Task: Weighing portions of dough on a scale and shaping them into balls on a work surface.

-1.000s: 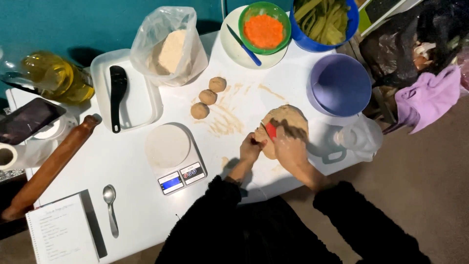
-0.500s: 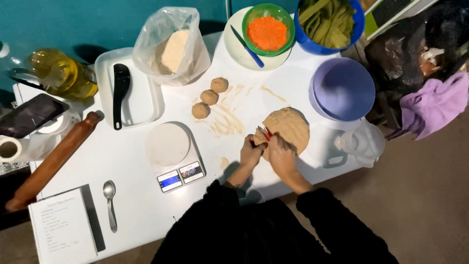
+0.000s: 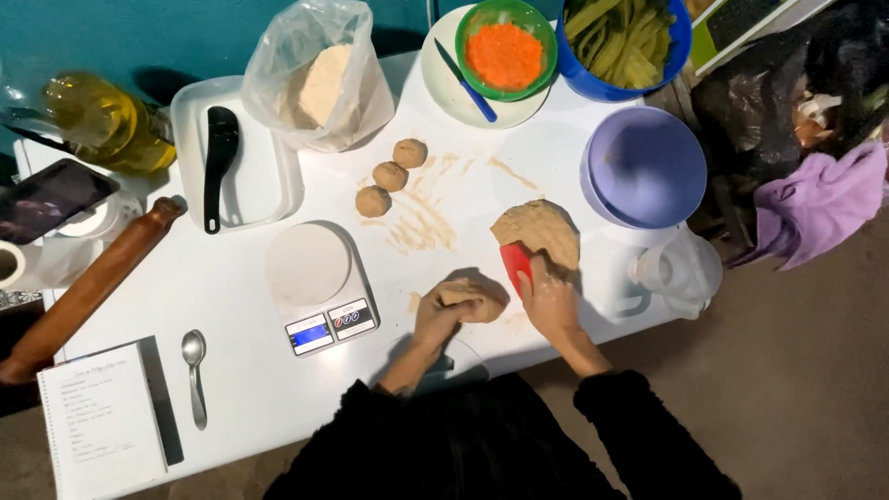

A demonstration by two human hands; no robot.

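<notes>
Change: the left hand (image 3: pixel 443 315) has come away from the big dough slab (image 3: pixel 537 233) with a cut-off dough piece (image 3: pixel 474 298), now lying nearer the person; half a second ago both hands met at the slab's near edge.
Left hand: forearm reaching up from the dark sleeve, palm down, fingers curled over the dough piece and gripping it against the table (image 3: pixel 231 380).
Right hand: the right hand (image 3: pixel 548 301) lies palm down, wrist angled in from the right, fingers closed round a red scraper (image 3: pixel 515 264) whose blade stands at the slab's near left edge.
Near left: spoon (image 3: pixel 194 370) beside a notebook (image 3: pixel 100 428).
Middle: kitchen scale (image 3: pixel 319 282) left of the hands; rolling pin (image 3: pixel 88 287) at the table's left edge.
Further: three dough balls (image 3: pixel 391 176) in a slanting row, floury smears beside them; purple bowl (image 3: pixel 644 168) right of the slab.
Far: flour bag (image 3: pixel 319 79), white tray (image 3: pixel 255 176) with a black scoop (image 3: pixel 218 157), green bowl (image 3: pixel 505 51) of orange grains.
</notes>
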